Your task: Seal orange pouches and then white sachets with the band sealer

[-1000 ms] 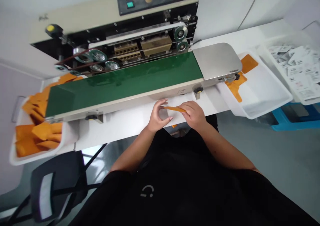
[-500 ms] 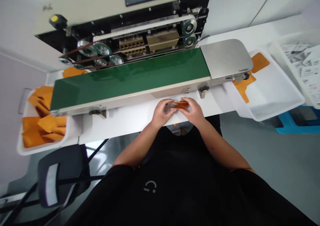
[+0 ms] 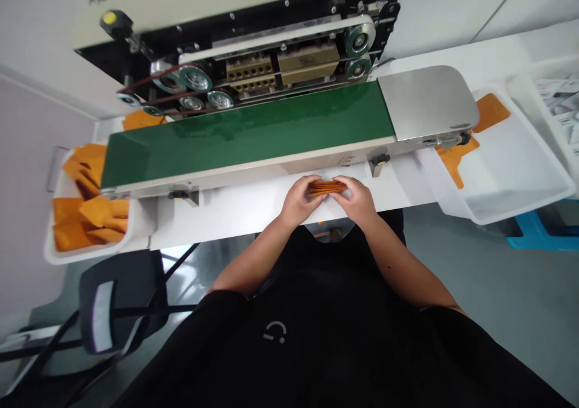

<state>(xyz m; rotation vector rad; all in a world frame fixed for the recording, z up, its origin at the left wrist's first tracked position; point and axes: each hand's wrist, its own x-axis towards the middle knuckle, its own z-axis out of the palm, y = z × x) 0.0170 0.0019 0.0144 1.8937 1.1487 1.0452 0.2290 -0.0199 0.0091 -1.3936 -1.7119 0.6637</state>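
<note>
Left hand [image 3: 298, 204] and right hand [image 3: 358, 203] hold an orange stack [image 3: 326, 188] (gathering looks done), with many pieces [image 3: 105, 214] in the left bin [image 3: 145, 220], fewer in the right bin [image 3: 520, 182].

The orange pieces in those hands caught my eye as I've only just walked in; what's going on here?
A person's left hand and right hand hold a small stack of flat orange pieces between them, one hand at each end. They are on the near side of the machine's green belt. More orange pieces lie in the white left bin and the white right bin.
</note>
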